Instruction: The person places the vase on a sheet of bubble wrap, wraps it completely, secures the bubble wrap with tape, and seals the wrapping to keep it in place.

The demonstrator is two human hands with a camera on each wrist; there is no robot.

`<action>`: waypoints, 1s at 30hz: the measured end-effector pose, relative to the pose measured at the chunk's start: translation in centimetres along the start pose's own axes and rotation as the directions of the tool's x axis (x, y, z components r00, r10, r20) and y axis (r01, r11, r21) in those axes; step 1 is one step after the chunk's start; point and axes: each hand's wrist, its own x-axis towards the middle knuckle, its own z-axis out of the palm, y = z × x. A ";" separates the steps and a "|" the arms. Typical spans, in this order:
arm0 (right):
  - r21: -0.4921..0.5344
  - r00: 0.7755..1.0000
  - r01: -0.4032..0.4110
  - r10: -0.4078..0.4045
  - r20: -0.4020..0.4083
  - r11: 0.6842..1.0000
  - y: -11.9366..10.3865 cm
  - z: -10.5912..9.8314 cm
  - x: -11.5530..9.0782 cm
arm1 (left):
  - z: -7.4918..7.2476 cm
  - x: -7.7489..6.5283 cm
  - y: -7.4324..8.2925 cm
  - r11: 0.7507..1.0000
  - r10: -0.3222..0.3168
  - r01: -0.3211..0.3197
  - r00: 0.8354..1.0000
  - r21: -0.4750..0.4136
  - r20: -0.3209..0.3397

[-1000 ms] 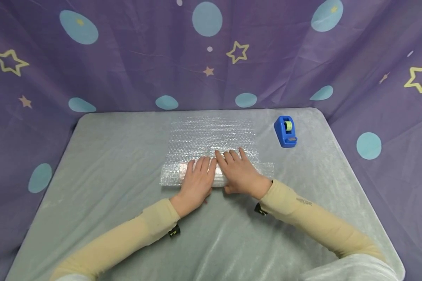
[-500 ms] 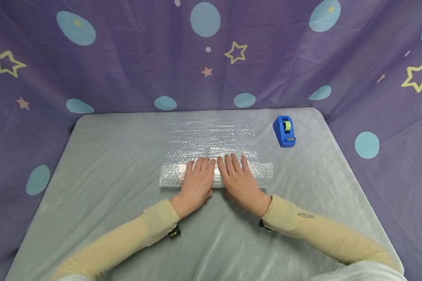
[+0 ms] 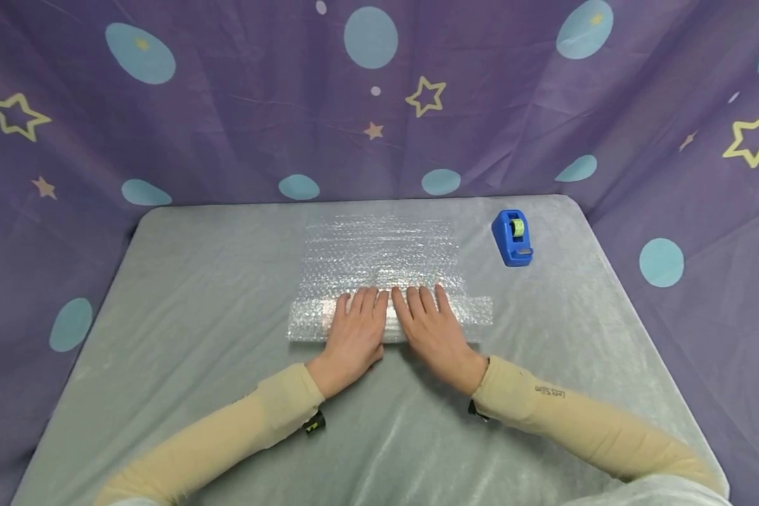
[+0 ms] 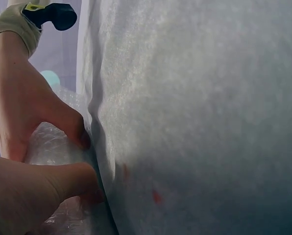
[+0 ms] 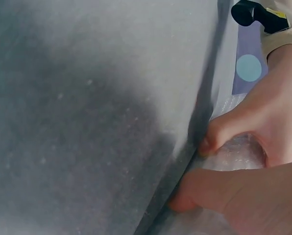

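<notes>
A clear bubble wrap roll (image 3: 305, 322) lies across the middle of the table in the head view. Its flat, unrolled bubble wrap sheet (image 3: 379, 242) stretches away behind it. Something pale and pinkish shows faintly through the layers; its kind is hidden. My left hand (image 3: 356, 330) grips the roll left of its middle, fingers over the top. Close beside it, my right hand (image 3: 435, 334) holds the roll the same way. Both wrist views show the thumbs (image 4: 82, 178) (image 5: 192, 188) low against the roll's near side, close to the tabletop.
A blue tape dispenser (image 3: 512, 239) with a greenish tape roll stands at the back right. Grey cloth covers the table (image 3: 209, 281). Behind it and at both sides hangs a purple curtain (image 3: 240, 119) with stars and blue spots.
My right hand has drawn back and turned, its fingers coming down over the roll level with those of my left hand. The roll lies slightly nearer to me; the left hand has barely moved.
</notes>
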 end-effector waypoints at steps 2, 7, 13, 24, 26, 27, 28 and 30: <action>-0.002 1.000 -0.003 0.003 0.007 1.000 -0.1 -0.1 0.0 | -0.1 -0.1 0.0 1.000 0.001 -0.001 1.000 0.002 0.002; 0.022 1.000 -0.011 0.011 0.009 1.000 -0.2 -0.2 0.0 | -0.3 -0.2 0.1 1.000 0.006 -0.006 1.000 -0.001 0.007; 0.085 0.999 0.000 -0.004 0.049 0.996 0.1 -0.5 0.2 | -0.6 -0.2 -0.2 0.999 0.013 -0.012 0.999 -0.033 0.036; 0.150 0.993 0.031 -0.047 0.108 0.988 0.8 -0.8 1.1 | -1.1 0.1 -0.9 0.994 0.036 -0.023 0.992 -0.108 0.118; 0.152 0.992 0.037 -0.055 0.112 0.988 1.0 -0.8 1.2 | -1.2 0.1 -1.0 0.994 0.040 -0.028 0.993 -0.101 0.115; 0.152 0.992 0.041 -0.058 0.113 0.987 1.0 -0.8 1.3 | -1.3 0.1 -1.0 0.995 0.040 -0.029 0.993 -0.097 0.114; 0.157 0.991 0.043 -0.062 0.116 0.987 1.1 -0.9 1.4 | -1.3 0.0 -1.0 0.995 0.040 -0.030 0.993 -0.094 0.110; 0.169 0.989 0.045 -0.068 0.130 0.985 1.2 -1.0 1.5 | -1.3 -0.1 -0.9 0.996 0.041 -0.033 0.995 -0.084 0.090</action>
